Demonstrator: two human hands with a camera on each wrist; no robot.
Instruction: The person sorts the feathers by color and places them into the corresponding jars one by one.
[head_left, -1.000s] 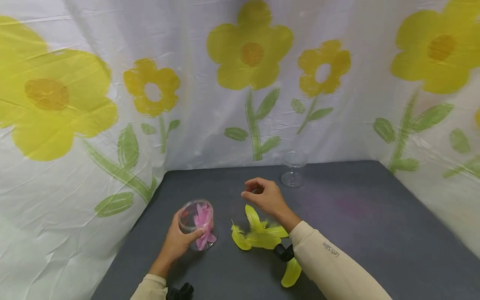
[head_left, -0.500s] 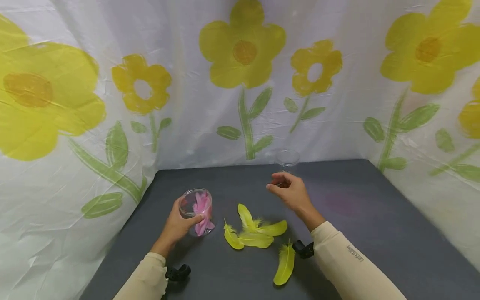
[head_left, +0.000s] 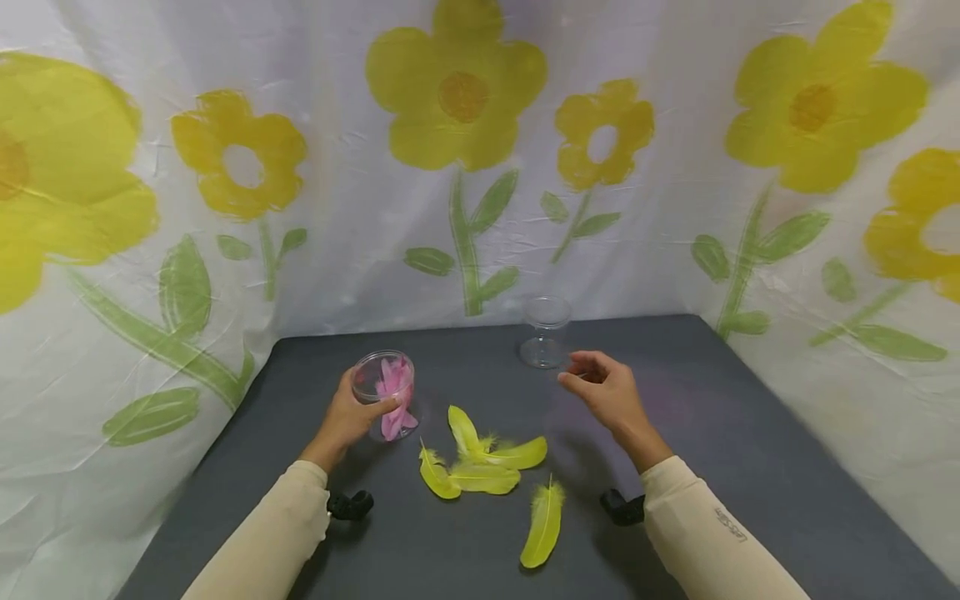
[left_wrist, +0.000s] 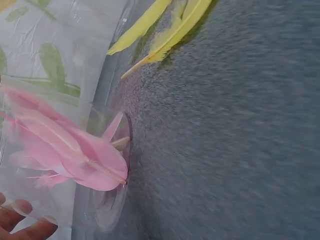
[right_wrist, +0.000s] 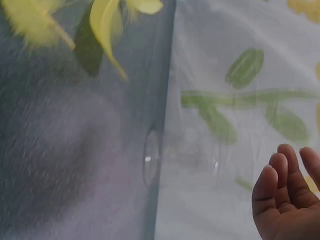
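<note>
Two jars, five yellow feathers (head_left: 486, 478)! The left hand (head_left: 348, 423) grips one jar (head_left: 362, 385), several pink feathers (head_left: 394, 393) inside, overlapping too much to count. The right hand (head_left: 613, 402) hangs released, fingers loosely curved, the second jar (head_left: 545, 333) just beyond its fingertips. Between the hands, nearer the person: four yellow feathers bunched, one apart.

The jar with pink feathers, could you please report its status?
Left hand grips jar, pink feathers inside. Right hand empty, near second jar. Yellow feathers on table, clear of both jars.
</note>
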